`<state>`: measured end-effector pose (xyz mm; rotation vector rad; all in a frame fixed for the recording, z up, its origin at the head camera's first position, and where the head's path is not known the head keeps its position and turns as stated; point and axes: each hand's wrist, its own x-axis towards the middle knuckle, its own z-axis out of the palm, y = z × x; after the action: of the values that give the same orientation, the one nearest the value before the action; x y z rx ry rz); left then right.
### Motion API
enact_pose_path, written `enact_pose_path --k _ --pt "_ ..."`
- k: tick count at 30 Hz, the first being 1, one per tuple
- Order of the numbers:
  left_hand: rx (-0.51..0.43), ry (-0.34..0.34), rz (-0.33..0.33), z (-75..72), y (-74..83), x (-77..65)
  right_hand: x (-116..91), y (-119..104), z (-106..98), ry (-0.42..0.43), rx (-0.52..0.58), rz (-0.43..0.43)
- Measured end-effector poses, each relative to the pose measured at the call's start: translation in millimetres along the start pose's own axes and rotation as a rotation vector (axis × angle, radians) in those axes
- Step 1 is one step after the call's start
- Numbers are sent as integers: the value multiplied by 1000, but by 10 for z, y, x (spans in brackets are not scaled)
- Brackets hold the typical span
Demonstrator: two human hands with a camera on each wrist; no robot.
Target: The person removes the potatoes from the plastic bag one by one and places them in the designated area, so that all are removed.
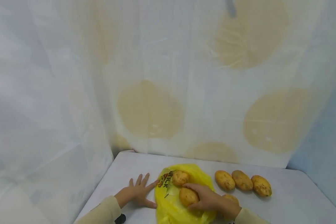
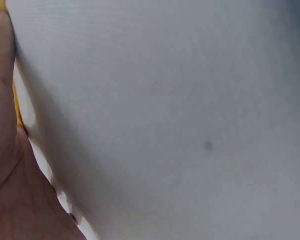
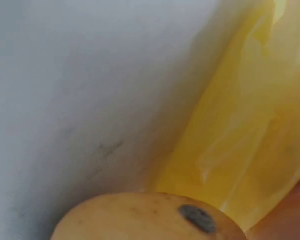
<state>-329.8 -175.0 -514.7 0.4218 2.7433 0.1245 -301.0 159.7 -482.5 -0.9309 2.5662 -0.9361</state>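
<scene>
A yellow plastic bag (image 1: 163,211) with dark lettering lies spread on the table. One potato (image 1: 180,178) rests on its upper part. Just below it my right hand (image 1: 205,197) grips a second potato (image 1: 188,197), thumb on the near side and fingers on the far side. My left hand (image 1: 141,193) lies with fingers spread on the table, fingertips right at the bag's left edge. Beneath my right wrist, a further potato (image 1: 231,198) is partly hidden; the right wrist view shows a potato (image 3: 140,220) with a dark spot beside the bag (image 3: 225,135).
Three potatoes (image 1: 242,180) sit in a row on the white table (image 1: 291,199), right of the bag. Pale sheeting with tan circles (image 1: 151,109) hangs behind the table's back edge, and more sheeting closes in the left side. A small black object (image 1: 120,218) shows by my left sleeve.
</scene>
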Motion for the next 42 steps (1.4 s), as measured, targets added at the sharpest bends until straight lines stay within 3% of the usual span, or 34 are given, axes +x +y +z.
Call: enact_pose_path --k 9,18,26,30,36,42 --pt "11 -9 -1 -52 -4 -5 -29 -120 -90 11 77 5" --pt "0 -15 -24 -58 -2 -24 -41 -219 -288 49 0 -45" --pt "19 -6 -34 -22 -102 -66 -154 -328 -488 62 58 -2" --pt "14 -8 -40 -18 -128 -53 -180 -324 -578 99 32 13" --pt "-17 -17 -55 -28 -164 -119 -225 -291 -625 149 -17 -44" --pt "-22 -21 -50 -14 -142 -135 -303 -191 -681 163 31 -59"
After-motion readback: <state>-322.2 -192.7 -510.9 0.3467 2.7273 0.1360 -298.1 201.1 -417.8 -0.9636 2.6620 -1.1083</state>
